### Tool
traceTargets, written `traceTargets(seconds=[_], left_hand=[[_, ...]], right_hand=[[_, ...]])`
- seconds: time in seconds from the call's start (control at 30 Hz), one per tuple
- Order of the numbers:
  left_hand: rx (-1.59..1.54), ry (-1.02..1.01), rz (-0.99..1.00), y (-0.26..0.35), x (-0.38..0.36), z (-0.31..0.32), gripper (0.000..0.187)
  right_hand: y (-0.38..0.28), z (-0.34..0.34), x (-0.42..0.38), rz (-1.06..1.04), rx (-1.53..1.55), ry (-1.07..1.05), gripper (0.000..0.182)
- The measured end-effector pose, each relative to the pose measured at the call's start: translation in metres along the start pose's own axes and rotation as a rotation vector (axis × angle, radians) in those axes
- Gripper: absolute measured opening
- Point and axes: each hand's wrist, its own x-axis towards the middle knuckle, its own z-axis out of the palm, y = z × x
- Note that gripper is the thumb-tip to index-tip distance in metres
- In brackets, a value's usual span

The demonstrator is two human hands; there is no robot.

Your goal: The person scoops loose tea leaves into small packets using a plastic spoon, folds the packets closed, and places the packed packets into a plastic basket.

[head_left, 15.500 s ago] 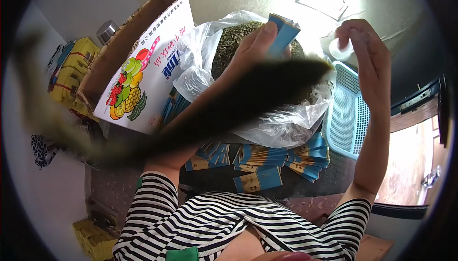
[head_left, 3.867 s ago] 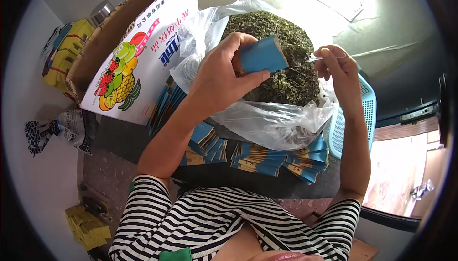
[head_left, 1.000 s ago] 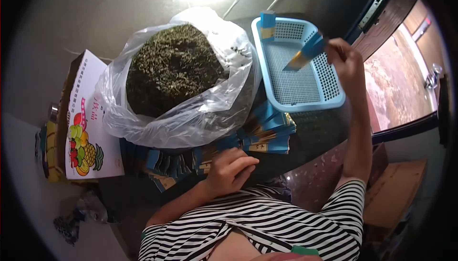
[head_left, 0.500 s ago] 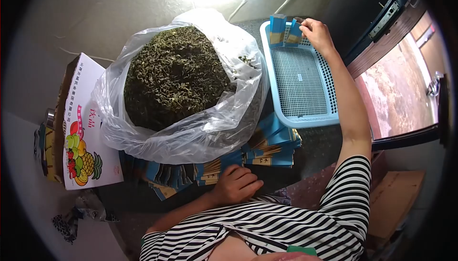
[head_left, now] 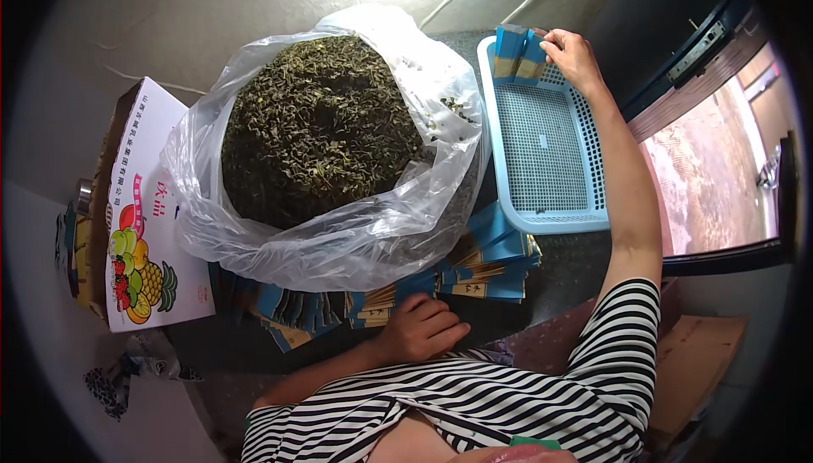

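At the far end of a light-blue plastic basket (head_left: 555,228), my right hand (head_left: 574,61) pinches the top of a blue-and-tan paper packet (head_left: 531,61). It stands against the end wall, right beside another such packet (head_left: 508,55). My left hand (head_left: 423,327) rests low near the table edge with its fingers curled; its palm side is hidden. Close to those fingers lies a fanned row of packets (head_left: 373,302). Further fanned stacks of packets (head_left: 487,272) lie to the right and dark-edged packets (head_left: 296,315) to the left.
A large clear plastic bag (head_left: 339,251) full of dried green leaves (head_left: 322,124) takes up the table's middle. On the left stands a white carton (head_left: 152,217) with printed fruit. A dark-framed window or door (head_left: 711,251) is at the right, with a brown cardboard box (head_left: 699,361) below.
The packet in my right hand has come more upright and closer to its neighbour. My left hand stays almost in place. The whole view has shifted slightly.
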Motion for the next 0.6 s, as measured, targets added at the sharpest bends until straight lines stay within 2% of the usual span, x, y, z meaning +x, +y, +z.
traceTargets(seconds=[0.37,0.47,0.53,0.6], left_hand=[[0.004,0.008,0.033,0.002,0.001,-0.002,0.026],[0.024,0.011,0.067,0.0,0.0,-0.002,0.025],[0.038,0.013,0.075,0.002,-0.001,-0.003,0.025],[0.019,0.015,0.09,0.001,0.0,-0.008,0.024]], right_hand=[[-0.018,-0.015,-0.011,0.049,-0.057,-0.053,0.028],[-0.017,-0.028,-0.016,-0.026,-0.098,0.076,0.028],[-0.004,-0.038,-0.018,-0.049,-0.028,0.331,0.027],[-0.012,-0.07,-0.042,0.232,0.455,0.257,0.027]])
